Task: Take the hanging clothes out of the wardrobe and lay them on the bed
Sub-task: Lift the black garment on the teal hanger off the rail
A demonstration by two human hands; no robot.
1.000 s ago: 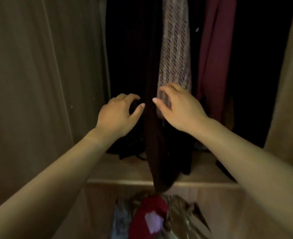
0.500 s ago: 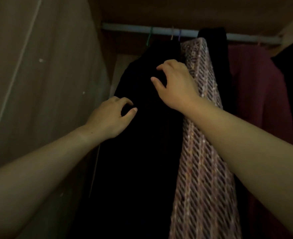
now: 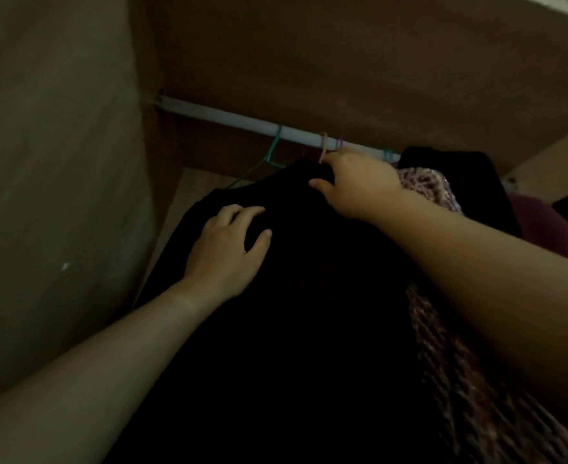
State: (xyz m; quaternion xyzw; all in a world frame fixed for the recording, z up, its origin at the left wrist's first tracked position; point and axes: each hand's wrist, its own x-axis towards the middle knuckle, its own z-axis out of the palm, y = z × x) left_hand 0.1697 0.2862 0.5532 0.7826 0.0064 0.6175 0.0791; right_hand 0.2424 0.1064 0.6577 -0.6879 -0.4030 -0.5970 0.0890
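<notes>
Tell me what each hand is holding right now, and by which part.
The right hand grips the black garment at its top, just under the hanger hooks. The left hand lies on its shoulder; whether it grips cannot be told.

The person is showing two bare forearms with no sleeves reaching the wrists. The left hand (image 3: 224, 251) and right hand (image 3: 359, 185) are wearing no gloves, rings or watch; fingernails are showing short.

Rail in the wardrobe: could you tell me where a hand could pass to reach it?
The rail is bare between the left wall and the green hanger. Rightward it is crowded: hooks, the right hand, the black garment and the pink knit.
</notes>
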